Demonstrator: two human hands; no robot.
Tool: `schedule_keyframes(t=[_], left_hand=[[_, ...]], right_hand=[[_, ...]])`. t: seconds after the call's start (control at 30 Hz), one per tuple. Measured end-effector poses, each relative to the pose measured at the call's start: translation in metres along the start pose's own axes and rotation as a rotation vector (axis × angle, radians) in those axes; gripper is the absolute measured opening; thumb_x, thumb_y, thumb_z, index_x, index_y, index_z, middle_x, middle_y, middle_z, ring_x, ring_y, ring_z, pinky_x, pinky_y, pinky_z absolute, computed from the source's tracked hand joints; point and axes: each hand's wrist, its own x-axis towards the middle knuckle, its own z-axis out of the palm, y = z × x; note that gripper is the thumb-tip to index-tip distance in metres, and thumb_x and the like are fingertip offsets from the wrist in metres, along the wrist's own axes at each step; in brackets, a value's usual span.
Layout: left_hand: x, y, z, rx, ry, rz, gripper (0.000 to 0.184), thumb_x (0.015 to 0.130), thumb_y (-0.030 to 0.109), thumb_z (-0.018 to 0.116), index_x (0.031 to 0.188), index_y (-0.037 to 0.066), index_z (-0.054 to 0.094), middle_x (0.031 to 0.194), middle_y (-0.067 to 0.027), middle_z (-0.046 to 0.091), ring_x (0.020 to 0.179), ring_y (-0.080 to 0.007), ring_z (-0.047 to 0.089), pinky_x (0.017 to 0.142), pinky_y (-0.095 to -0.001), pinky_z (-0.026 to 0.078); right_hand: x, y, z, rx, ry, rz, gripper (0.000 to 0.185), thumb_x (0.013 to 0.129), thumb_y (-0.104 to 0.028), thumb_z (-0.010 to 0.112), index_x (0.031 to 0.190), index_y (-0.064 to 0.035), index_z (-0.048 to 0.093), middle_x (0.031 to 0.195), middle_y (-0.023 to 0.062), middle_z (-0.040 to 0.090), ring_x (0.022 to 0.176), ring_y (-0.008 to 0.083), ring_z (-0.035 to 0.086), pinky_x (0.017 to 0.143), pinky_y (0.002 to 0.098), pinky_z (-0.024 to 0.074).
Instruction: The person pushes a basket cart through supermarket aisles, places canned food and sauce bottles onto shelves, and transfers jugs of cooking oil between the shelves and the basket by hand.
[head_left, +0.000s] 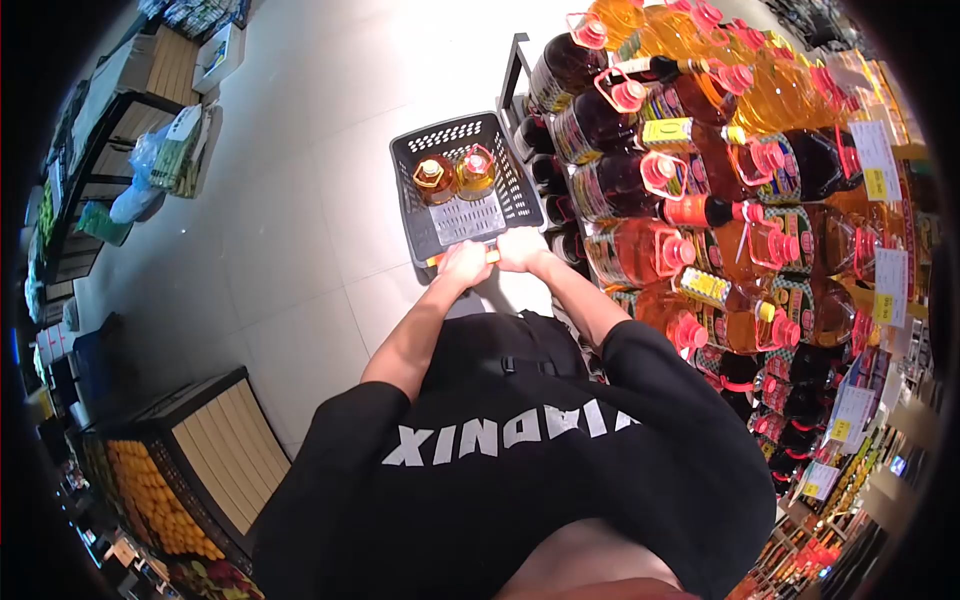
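Both hands grip the orange handle [492, 256] at the near end of a dark grey shopping basket [427, 240]. My left hand [466, 264] is closed round the handle's left part, and my right hand [522, 248] is closed round its right part, close beside the left. Two large bottles stand upright side by side in the basket: one with amber-brown liquid and a yellow-orange cap ring [432, 178], the other with yellow liquid and a pink-red handle [476, 178]. Bare slotted basket floor shows on the near side of the bottles.
On the right, close to the basket, rises a display of stacked oil and dark-liquid bottles [640, 180] with price tags [874, 160]. Shelves with bagged goods [180, 155] line the left. A slatted stand [230, 450] with orange fruit [165, 500] is at the lower left. Pale tiled floor [290, 200] lies between.
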Motion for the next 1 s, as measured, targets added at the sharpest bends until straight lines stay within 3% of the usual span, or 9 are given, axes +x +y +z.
schedule_keyframes(t=[0.1, 0.17, 0.5, 0.63, 0.77, 0.8, 1.0], left_hand=[[0.032, -0.011, -0.044, 0.034, -0.004, -0.010, 0.026, 0.081, 0.025, 0.061, 0.093, 0.007, 0.074, 0.091, -0.0193, 0.072, 0.089, -0.0383, 0.070, 0.082, -0.0470, 0.056], [0.059, -0.028, -0.059, 0.029, 0.020, -0.010, 0.027, 0.081, 0.028, 0.063, 0.094, 0.007, 0.074, 0.091, -0.0194, 0.072, 0.089, -0.0384, 0.070, 0.081, -0.0470, 0.057], [0.158, -0.078, -0.168, 0.042, 0.020, 0.118, 0.028, 0.084, 0.032, 0.061, 0.094, 0.008, 0.072, 0.092, -0.0168, 0.072, 0.089, -0.0359, 0.070, 0.081, -0.0459, 0.057], [0.211, -0.097, -0.192, 0.093, -0.020, 0.043, 0.028, 0.085, 0.034, 0.060, 0.092, 0.010, 0.071, 0.091, -0.0150, 0.072, 0.091, -0.0335, 0.070, 0.081, -0.0464, 0.056], [0.249, -0.131, -0.214, 0.209, 0.192, 0.386, 0.028, 0.083, 0.034, 0.062, 0.092, 0.009, 0.072, 0.089, -0.0138, 0.072, 0.086, -0.0341, 0.070, 0.077, -0.0470, 0.057], [0.263, -0.130, -0.228, 0.165, 0.060, 0.179, 0.027, 0.080, 0.033, 0.063, 0.089, 0.009, 0.072, 0.087, -0.0143, 0.072, 0.083, -0.0352, 0.070, 0.075, -0.0470, 0.057], [0.331, -0.156, -0.287, 0.157, 0.024, 0.156, 0.027, 0.079, 0.033, 0.066, 0.084, 0.007, 0.072, 0.081, -0.0174, 0.071, 0.079, -0.0371, 0.070, 0.074, -0.0492, 0.056]], right_hand=[[0.053, 0.016, -0.011, -0.025, 0.065, 0.021, 0.029, 0.077, -0.033, 0.062, 0.085, -0.0081, 0.076, 0.085, 0.0164, 0.073, 0.082, 0.0327, 0.072, 0.076, 0.0441, 0.0575], [0.080, 0.025, -0.030, -0.042, 0.062, 0.032, 0.027, 0.075, -0.034, 0.065, 0.086, -0.0118, 0.076, 0.087, 0.0127, 0.074, 0.083, 0.0315, 0.073, 0.075, 0.0438, 0.0579], [0.191, 0.057, -0.121, -0.048, 0.149, -0.038, 0.030, 0.077, -0.040, 0.065, 0.081, -0.0110, 0.074, 0.081, 0.0150, 0.072, 0.078, 0.0320, 0.072, 0.072, 0.0439, 0.0572], [0.230, 0.069, -0.158, -0.068, 0.140, -0.026, 0.031, 0.077, -0.040, 0.064, 0.083, -0.0112, 0.075, 0.082, 0.0142, 0.073, 0.076, 0.0321, 0.072, 0.070, 0.0434, 0.0575], [0.272, 0.081, -0.190, 0.025, 0.131, -0.004, 0.030, 0.079, -0.039, 0.062, 0.084, -0.0131, 0.076, 0.084, 0.0125, 0.074, 0.076, 0.0323, 0.073, 0.070, 0.0443, 0.0577], [0.277, 0.082, -0.198, 0.028, 0.200, 0.016, 0.029, 0.074, -0.040, 0.063, 0.075, -0.0130, 0.074, 0.073, 0.0138, 0.071, 0.069, 0.0312, 0.072, 0.064, 0.0453, 0.0559], [0.327, 0.092, -0.266, 0.035, 0.221, -0.036, 0.027, 0.075, -0.035, 0.063, 0.076, -0.0111, 0.076, 0.074, 0.0139, 0.072, 0.071, 0.0298, 0.072, 0.065, 0.0434, 0.0555]])
